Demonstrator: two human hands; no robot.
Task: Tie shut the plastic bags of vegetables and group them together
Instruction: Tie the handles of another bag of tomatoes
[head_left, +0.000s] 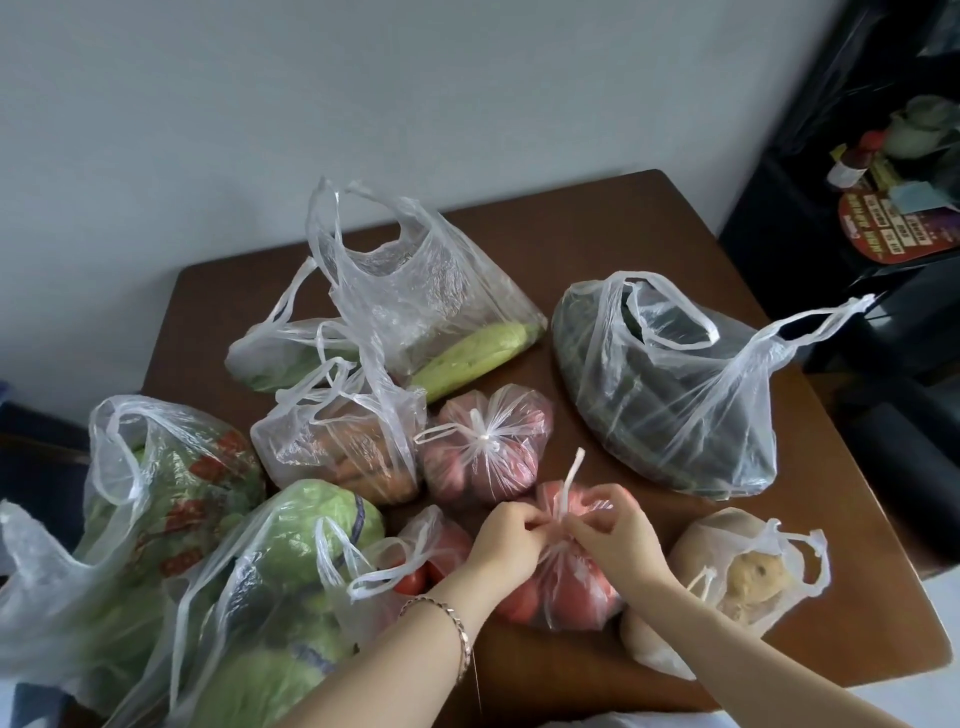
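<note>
A clear bag of red tomatoes (563, 587) lies at the front middle of the brown table (810, 499). My left hand (506, 540) and my right hand (615, 527) both pinch its twisted handles at the neck, and one handle end sticks straight up. Just behind it sits a knotted bag of red produce (485, 447). Open bags lie around: carrots (337, 447), pale green squash (431, 312), dark green vegetables (670, 384), potatoes (737, 577), cabbages (275, 587), leafy greens (166, 483), and another tomato bag (415, 566).
A white wall runs behind the table. A dark shelf unit (883, 171) with bottles and packets stands at the right, close to the table's far right corner. The table's right and front edges are near the potato bag.
</note>
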